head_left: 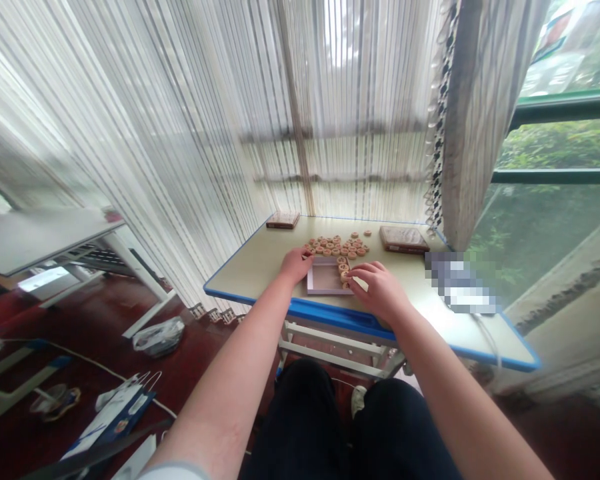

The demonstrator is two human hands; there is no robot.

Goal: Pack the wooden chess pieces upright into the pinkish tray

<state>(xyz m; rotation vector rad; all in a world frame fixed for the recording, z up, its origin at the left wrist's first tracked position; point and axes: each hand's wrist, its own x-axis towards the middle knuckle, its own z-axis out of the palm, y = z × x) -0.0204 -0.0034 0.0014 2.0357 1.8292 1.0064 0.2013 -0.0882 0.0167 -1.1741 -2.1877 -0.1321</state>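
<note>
A shallow, pale lilac box (309,288) lies open on the table in front of me. Inside it, along the right side, several round wooden Chinese chess pieces (343,268) form a row. My left hand (296,266) holds the box at its far left corner, its fingers bent over the rim. The fingers of my right hand (379,285) are closed at a chess piece (345,283) near the front end of the row; the thumb reaches over the right wall. Just behind the box, loose chess pieces (336,247) are spread in a heap.
A flat brown box (283,220) lies at the back left of the blue-edged table (245,273), and a larger brown box (404,239) at the back right. A blurred-out object (460,283) with a cable sits on the right. String curtains (350,160) hang behind.
</note>
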